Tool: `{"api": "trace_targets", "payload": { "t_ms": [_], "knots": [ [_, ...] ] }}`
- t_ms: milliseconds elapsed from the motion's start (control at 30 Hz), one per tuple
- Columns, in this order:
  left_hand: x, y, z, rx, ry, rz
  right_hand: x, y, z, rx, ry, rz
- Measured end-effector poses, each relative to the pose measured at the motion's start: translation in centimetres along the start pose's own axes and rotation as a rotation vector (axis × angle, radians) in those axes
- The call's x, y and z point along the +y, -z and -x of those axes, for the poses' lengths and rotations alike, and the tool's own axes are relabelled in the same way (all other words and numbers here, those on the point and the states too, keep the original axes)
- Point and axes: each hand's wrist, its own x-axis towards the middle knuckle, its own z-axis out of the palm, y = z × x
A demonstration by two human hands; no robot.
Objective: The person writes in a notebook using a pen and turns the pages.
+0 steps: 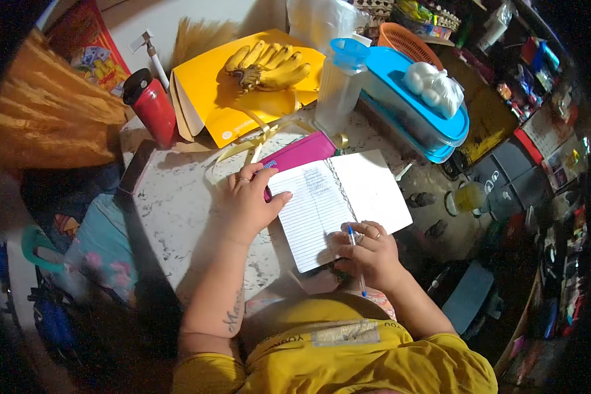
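Note:
An open spiral notebook [302, 223] lies tilted at the table's near edge, with lined paper on its left and a plain white side on its right. Handwriting shows near the top of the lined page. My left hand [249, 203] rests at the page's upper left edge, fingers apart, over the end of a magenta case [302, 152] behind the notebook. A blue-and-white pen [359, 269] is held in the closed fingers of my right hand [372, 253], at the notebook's lower right near the spiral. The pen's blue end points down toward my body.
Bananas [276, 69] sit on a yellow box [210, 98] at the back. A red bottle [154, 108] stands left of it. To the right are a clear pitcher [338, 92] and a blue-lidded container [400, 79] bearing a bag of eggs [433, 88].

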Motion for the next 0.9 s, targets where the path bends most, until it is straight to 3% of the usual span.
{"api": "trace_targets", "payload": {
  "t_ms": [100, 333, 433, 500, 533, 600, 700, 800, 900],
  "knots": [
    [-0.1, -0.3, -0.2, 0.04, 0.009, -0.027, 0.3, -1.8, 0.7, 0.036, -0.144, 0.052],
    [0.5, 1.2, -0.5, -0.031, 0.046, 0.089, 1.3, -1.0, -1.2, 0.075, -0.048, -0.116],
    [0.7, 1.2, 0.1, -0.021, -0.02, 0.015, 1.5, 0.0, -1.5, 0.044, -0.16, -0.387],
    [-0.1, 0.3, 0.1, 0.016, -0.081, -0.038, 2.1, -0.7, -1.7, 0.256, -0.443, -0.703],
    [0.0, 0.2, 0.2, 0.016, -0.079, -0.035, 2.9, -1.0, -3.0, 0.36, -0.358, -0.706],
    [0.2, 0.2, 0.3, 0.005, -0.062, -0.04, 2.8, -0.1, -5.2, 0.419, -0.637, -1.024],
    [1.0, 1.0, 0.4, -0.06, -0.01, 0.008, 4.1, -0.4, -8.8, 0.445, -0.712, -1.221],
    [0.8, 1.0, 0.4, -0.069, -0.041, 0.004, 6.0, -2.7, -10.7, 0.374, -0.581, -1.034],
    [0.6, 0.8, 0.4, -0.043, -0.067, 0.011, 7.2, -5.2, -11.6, 0.32, -0.641, -0.883]
  ]
}}
